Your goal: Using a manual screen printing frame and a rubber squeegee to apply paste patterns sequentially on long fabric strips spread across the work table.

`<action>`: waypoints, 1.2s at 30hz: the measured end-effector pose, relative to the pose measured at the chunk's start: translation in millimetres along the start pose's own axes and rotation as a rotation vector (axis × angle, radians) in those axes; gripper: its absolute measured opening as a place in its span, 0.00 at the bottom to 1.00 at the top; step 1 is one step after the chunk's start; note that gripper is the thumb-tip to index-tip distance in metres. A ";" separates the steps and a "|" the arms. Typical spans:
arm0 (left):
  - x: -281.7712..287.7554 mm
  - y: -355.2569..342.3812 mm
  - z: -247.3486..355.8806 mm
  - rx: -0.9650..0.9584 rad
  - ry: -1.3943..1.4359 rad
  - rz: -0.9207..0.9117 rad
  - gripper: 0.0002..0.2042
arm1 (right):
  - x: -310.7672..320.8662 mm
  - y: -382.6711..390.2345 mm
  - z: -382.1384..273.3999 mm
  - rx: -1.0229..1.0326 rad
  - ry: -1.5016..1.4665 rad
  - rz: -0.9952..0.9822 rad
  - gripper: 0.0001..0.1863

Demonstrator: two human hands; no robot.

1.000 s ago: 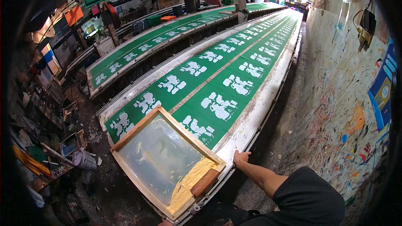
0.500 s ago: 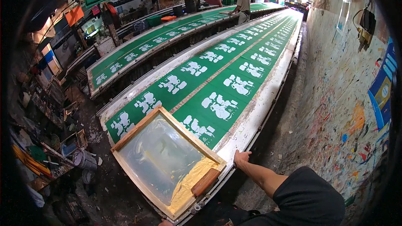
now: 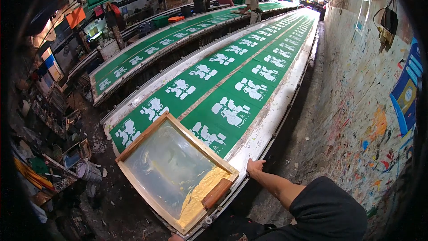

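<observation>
Right hand (image 3: 255,168) beside one frame (image 3: 201,143)

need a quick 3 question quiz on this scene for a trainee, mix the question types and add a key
1. Multiple choice: what colour is the paste in the wooden frame? a) blue b) yellow c) red
2. True or false: white shapes show on the green material.
3. Short answer: which of the wearer's hands is at the white border beside the green material?

Key: 1. b; 2. true; 3. right hand
</observation>
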State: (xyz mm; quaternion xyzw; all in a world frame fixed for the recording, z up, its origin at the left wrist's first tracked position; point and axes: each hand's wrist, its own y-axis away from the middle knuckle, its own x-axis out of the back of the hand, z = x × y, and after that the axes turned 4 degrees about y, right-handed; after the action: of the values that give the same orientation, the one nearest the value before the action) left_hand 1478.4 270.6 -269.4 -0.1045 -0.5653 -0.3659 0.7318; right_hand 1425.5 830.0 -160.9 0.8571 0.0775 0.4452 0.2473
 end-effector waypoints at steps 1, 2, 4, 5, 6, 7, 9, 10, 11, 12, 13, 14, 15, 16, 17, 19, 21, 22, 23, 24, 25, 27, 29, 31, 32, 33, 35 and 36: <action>0.5 1.0 0.0 -0.001 -0.002 -0.003 0.28 | 0.5 0.6 0.0 -0.003 0.001 0.003 0.52; 0.9 2.0 -0.1 0.007 -0.008 -0.014 0.28 | 0.8 1.1 -0.3 -0.013 0.000 -0.002 0.52; 0.9 2.9 -2.3 0.031 -0.017 -0.030 0.28 | 0.4 4.0 -3.5 -0.020 0.002 -0.010 0.52; 1.0 3.2 -3.5 0.042 -0.021 -0.037 0.28 | 0.9 4.9 -5.1 -0.021 0.007 -0.022 0.52; 1.0 3.4 -3.3 0.050 -0.026 -0.047 0.28 | 0.4 2.5 -3.7 -0.025 0.009 -0.032 0.52; 1.1 3.5 -3.0 0.057 -0.031 -0.057 0.28 | -3.2 -1.2 -1.4 -0.028 0.009 -0.030 0.52; 1.5 3.5 -2.6 0.072 -0.041 -0.076 0.28 | -9.2 -4.7 -0.1 -0.016 0.014 0.116 0.51; 1.7 3.5 -2.4 0.080 -0.045 -0.085 0.27 | -10.3 -6.7 0.8 -0.018 0.013 0.118 0.51; 1.7 3.4 -1.6 0.087 -0.050 -0.095 0.27 | -11.0 -9.1 1.5 -0.033 0.012 0.126 0.51; 2.3 2.9 -2.2 0.100 -0.052 -0.101 0.27 | -10.6 -6.1 -1.6 -0.044 0.012 0.130 0.51; 2.7 2.4 -2.5 0.112 -0.054 -0.107 0.27 | -8.4 -3.8 -3.2 -0.041 0.013 0.127 0.51; 3.0 1.8 -2.4 0.123 -0.055 -0.113 0.27 | -4.4 -1.8 -3.3 -0.047 0.006 0.044 0.52; 3.2 1.0 -1.6 0.133 -0.057 -0.120 0.27 | -1.1 -0.2 -3.3 -0.052 -0.002 -0.038 0.52; 3.5 0.3 -0.8 0.143 -0.058 -0.128 0.27 | 1.1 2.3 -3.6 -0.050 -0.002 -0.039 0.52; 3.7 -0.5 -0.1 0.154 -0.059 -0.135 0.27 | 2.9 5.1 -4.0 -0.037 -0.009 -0.042 0.53; 4.2 -1.5 1.2 0.173 -0.063 -0.150 0.27 | 5.4 7.7 -3.8 -0.023 -0.016 -0.043 0.53; 4.5 -2.3 2.5 0.193 -0.068 -0.167 0.27 | 6.1 8.3 -4.0 -0.015 -0.025 -0.050 0.53; 4.5 -2.7 3.3 0.203 -0.070 -0.175 0.27 | 5.7 7.6 -4.2 -0.014 -0.025 -0.049 0.53; 4.4 -3.1 4.1 0.213 -0.072 -0.184 0.27 | 5.1 7.0 -4.5 -0.013 -0.012 -0.042 0.53; 4.4 -3.5 5.1 0.222 -0.075 -0.193 0.26 | 3.6 4.6 -3.6 -0.012 0.000 -0.033 0.53; 4.3 -4.1 6.3 0.230 -0.078 -0.202 0.26 | 2.4 1.9 -2.6 -0.012 -0.001 -0.032 0.53; 5.1 -5.4 7.4 0.250 -0.083 -0.218 0.26 | 1.1 -0.1 -2.0 -0.009 -0.008 -0.022 0.53; 7.6 -6.0 -3.3 0.238 -0.086 -0.202 0.26 | 0.0 1.7 -3.2 -0.010 -0.007 -0.026 0.53; 1.8 -4.9 -10.3 0.208 -0.101 -0.176 0.26 | 1.6 3.3 -3.1 -0.016 -0.003 -0.026 0.54; -1.2 -4.4 -13.7 0.193 -0.108 -0.164 0.26 | 2.4 4.1 -2.9 -0.019 -0.005 -0.025 0.54; -3.9 -4.9 -16.4 0.177 -0.113 -0.150 0.26 | 2.7 4.6 -2.9 -0.019 -0.011 -0.026 0.54; -9.1 -5.8 -21.9 0.145 -0.123 -0.122 0.26 | 4.3 4.9 -2.1 -0.014 -0.022 -0.027 0.53; -11.5 -6.5 -24.4 0.129 -0.128 -0.108 0.26 | 5.1 6.1 -2.4 -0.009 -0.033 -0.028 0.53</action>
State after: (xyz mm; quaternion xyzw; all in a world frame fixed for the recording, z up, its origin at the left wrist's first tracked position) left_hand 1491.4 257.0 -289.7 -0.0498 -0.6382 -0.3601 0.6786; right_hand 1426.1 827.4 -153.0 0.8620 0.0835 0.4279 0.2586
